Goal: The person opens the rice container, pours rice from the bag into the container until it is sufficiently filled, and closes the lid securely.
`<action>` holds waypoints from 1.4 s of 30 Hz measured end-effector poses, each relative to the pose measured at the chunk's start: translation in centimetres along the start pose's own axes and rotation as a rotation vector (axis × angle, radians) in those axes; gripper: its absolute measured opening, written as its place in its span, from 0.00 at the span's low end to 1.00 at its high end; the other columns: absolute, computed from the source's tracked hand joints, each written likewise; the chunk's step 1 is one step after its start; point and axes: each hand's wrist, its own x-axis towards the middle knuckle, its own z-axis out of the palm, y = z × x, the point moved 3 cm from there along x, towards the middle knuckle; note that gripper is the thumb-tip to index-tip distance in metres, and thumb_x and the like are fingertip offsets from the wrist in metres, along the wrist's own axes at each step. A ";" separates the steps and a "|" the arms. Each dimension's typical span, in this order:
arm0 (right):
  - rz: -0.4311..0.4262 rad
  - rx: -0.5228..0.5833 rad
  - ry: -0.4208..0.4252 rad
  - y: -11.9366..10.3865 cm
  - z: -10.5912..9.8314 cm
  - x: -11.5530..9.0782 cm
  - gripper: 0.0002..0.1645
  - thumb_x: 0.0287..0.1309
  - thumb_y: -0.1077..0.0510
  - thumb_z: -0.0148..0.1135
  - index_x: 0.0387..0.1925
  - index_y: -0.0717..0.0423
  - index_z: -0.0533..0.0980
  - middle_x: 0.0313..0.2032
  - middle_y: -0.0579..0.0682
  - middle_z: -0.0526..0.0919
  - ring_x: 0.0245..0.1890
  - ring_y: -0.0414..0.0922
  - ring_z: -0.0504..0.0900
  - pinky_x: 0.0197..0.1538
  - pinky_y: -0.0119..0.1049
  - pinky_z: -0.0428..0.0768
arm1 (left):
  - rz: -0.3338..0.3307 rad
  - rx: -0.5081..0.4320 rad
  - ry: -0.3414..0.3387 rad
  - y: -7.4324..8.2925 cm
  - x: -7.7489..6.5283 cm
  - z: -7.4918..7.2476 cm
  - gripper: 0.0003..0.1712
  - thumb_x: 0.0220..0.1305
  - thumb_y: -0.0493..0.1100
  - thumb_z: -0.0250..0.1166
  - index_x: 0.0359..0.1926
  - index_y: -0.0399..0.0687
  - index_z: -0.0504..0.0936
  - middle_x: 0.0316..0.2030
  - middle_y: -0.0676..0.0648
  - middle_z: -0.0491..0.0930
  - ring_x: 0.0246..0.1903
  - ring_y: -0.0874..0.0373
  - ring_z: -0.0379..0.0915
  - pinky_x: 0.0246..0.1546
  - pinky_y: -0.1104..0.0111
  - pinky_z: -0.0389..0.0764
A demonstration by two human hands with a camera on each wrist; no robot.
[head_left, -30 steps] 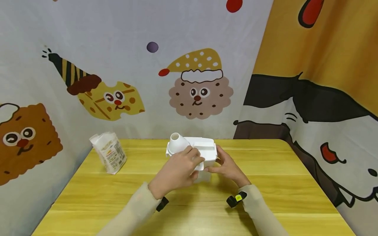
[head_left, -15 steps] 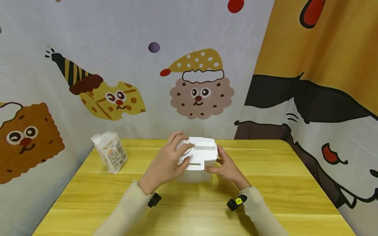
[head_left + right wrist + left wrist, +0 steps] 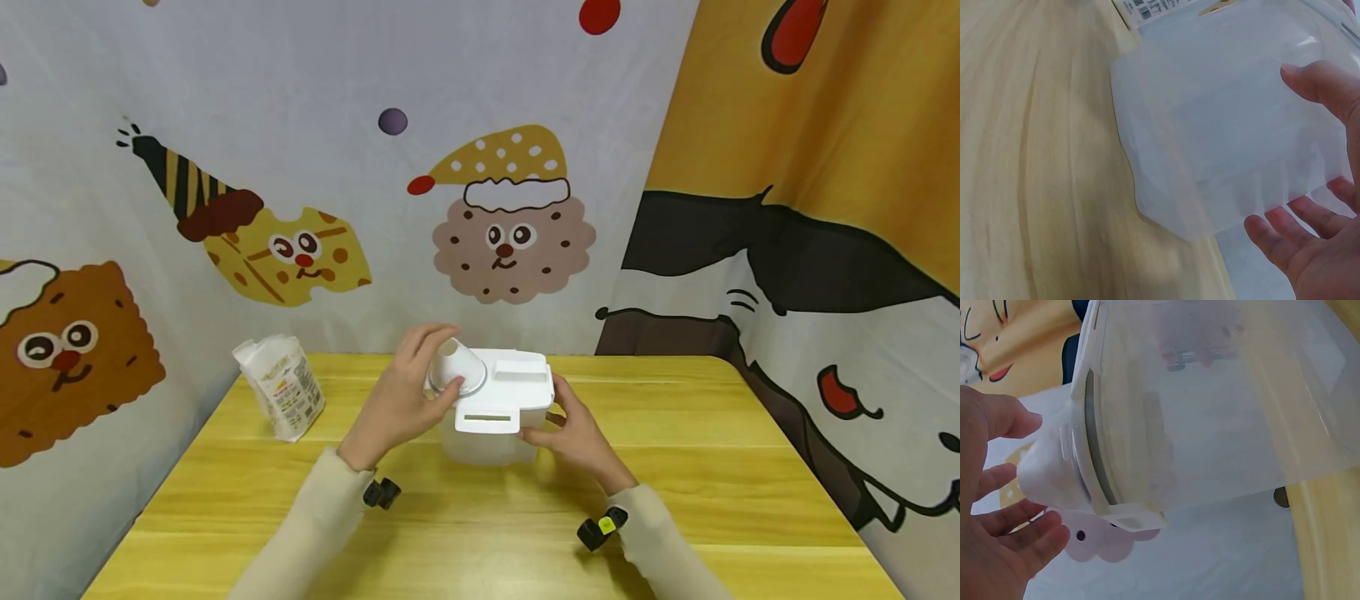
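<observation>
A translucent plastic storage container [image 3: 487, 446] with a white lid [image 3: 504, 383] stands upright on the table in the head view. A white hollow cone [image 3: 459, 368] rises from the lid's left end, tilted, its narrow mouth up. Around this cone my left hand [image 3: 405, 404] is spread, thumb near its base and fingers along its far side; in the left wrist view the fingers [image 3: 1054, 540] are loosely parted beside it. My right hand [image 3: 573, 433] holds the container's right side, thumb in front and fingers round the wall, as the right wrist view also shows.
A white printed bag [image 3: 281, 387] stands at the back left of the wooden table [image 3: 480, 533]. Behind the table hangs a cloth [image 3: 315, 100] with cartoon food figures, and an orange part lies to the right.
My left hand has moved from the lid's front, over the cone, to the cone's left, and its fingers have spread. The right hand stays on the container.
</observation>
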 end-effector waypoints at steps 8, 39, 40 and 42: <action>0.044 0.005 0.028 0.2 0.2 -0.4 0.58 0.48 0.52 0.83 0.76 0.38 0.60 0.70 0.49 0.71 0.70 0.55 0.70 0.67 0.57 0.77 | -0.140 -0.218 -0.051 -1.6 -0.2 0.8 0.38 0.65 0.39 0.71 0.73 0.45 0.68 0.64 0.42 0.75 0.62 0.49 0.75 0.62 0.55 0.80; -0.027 0.094 -0.183 1.0 -1.6 1.4 0.53 0.55 0.56 0.78 0.77 0.34 0.61 0.74 0.47 0.67 0.72 0.56 0.69 0.66 0.54 0.78 | -0.180 -0.234 -0.018 -0.2 -1.1 1.0 0.31 0.62 0.44 0.75 0.63 0.42 0.77 0.56 0.44 0.81 0.54 0.51 0.81 0.49 0.62 0.87; -0.030 0.094 -0.195 1.0 -1.8 1.6 0.54 0.55 0.57 0.78 0.78 0.35 0.60 0.75 0.48 0.67 0.72 0.56 0.69 0.66 0.51 0.79 | -0.176 -0.226 -0.014 -0.1 -1.2 1.0 0.31 0.62 0.45 0.76 0.63 0.42 0.77 0.56 0.44 0.81 0.53 0.51 0.81 0.48 0.63 0.87; -0.038 0.098 -0.218 1.0 -2.0 1.8 0.54 0.56 0.59 0.77 0.79 0.38 0.59 0.75 0.50 0.66 0.72 0.55 0.69 0.65 0.46 0.80 | -0.165 -0.208 -0.005 0.3 -1.2 0.9 0.31 0.61 0.46 0.76 0.62 0.41 0.77 0.55 0.44 0.81 0.52 0.52 0.82 0.47 0.65 0.87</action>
